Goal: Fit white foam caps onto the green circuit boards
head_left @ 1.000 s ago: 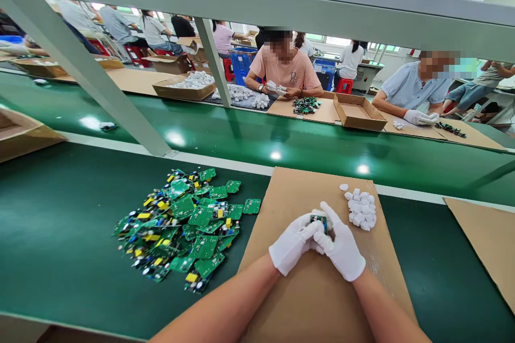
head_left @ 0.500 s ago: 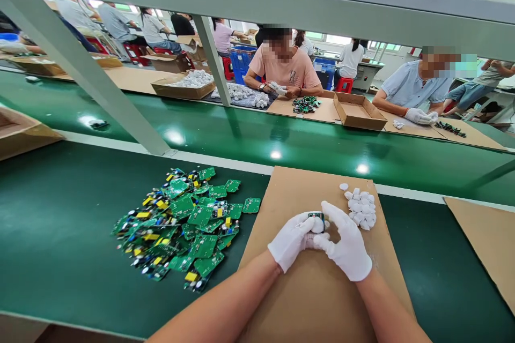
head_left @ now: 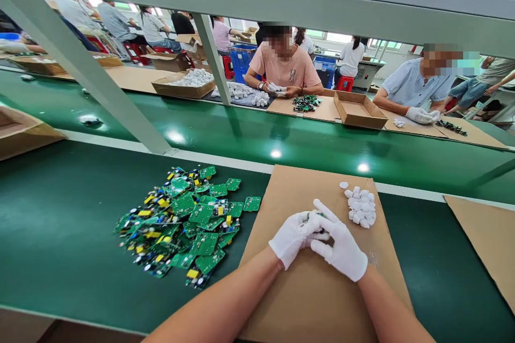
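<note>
Both my hands wear white gloves and meet above a cardboard sheet (head_left: 322,300). My left hand (head_left: 292,238) is closed round a small green circuit board (head_left: 309,215), of which only a sliver shows. Over the board lie fingers of my right hand (head_left: 341,246), pressing it against the left hand, while the index finger sticks up and the thumb stands apart. The white round piece on the board is hidden by the gloves. Right of my hands sits a cluster of white pieces (head_left: 361,206), with one flat white disc (head_left: 343,185) beside it.
A heap of circuit boards (head_left: 185,220) with yellow parts covers the green bench left of the cardboard. A slanted metal post (head_left: 100,75) and an overhead beam (head_left: 257,2) frame the view. Beyond the green belt (head_left: 249,136), people (head_left: 287,67) sit with similar parts and cardboard trays (head_left: 358,110).
My right hand's fingers have come down over the board, hiding the white piece that showed on it. A dark item on the belt has shifted slightly left.
</note>
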Demonstrator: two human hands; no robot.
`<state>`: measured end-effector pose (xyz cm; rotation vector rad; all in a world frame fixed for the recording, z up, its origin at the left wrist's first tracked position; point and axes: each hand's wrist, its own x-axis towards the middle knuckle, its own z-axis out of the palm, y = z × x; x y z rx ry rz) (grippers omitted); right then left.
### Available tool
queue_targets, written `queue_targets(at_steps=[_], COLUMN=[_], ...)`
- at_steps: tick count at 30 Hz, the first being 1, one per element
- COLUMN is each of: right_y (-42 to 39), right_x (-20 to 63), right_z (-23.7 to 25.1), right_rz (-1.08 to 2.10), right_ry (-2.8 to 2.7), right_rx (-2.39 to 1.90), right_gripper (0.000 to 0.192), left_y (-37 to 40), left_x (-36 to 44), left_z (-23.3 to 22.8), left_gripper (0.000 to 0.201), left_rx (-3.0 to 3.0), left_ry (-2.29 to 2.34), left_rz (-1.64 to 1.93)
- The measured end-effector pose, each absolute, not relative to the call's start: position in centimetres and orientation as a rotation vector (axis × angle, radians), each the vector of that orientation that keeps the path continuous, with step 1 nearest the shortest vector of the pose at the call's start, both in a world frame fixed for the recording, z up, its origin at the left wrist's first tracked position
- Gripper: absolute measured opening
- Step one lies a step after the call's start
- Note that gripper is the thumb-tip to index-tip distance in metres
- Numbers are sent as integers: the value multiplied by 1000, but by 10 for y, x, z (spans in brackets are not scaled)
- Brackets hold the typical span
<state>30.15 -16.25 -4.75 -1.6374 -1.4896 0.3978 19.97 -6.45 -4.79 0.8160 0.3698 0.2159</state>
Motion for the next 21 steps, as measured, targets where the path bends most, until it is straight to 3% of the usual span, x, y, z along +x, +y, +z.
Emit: queue_targets(at_steps=[5,13,21], right_y=[-163,-163,-166], right_x=[306,312,311], right_z=[-61,-57,-53], right_rz=[582,616,606], right_ry=[-1187,-1079,-1057], right_rx=[-1508,-1705,-1624], right_gripper=[67,43,42], left_y=[-62,-61,-58], left_x=[198,194,189], left_z=[-47,-48,-50], left_gripper=[31,29,31], left_rx=[876,608,619], left_ry=[419,254,214], left_rz=[164,72,23])
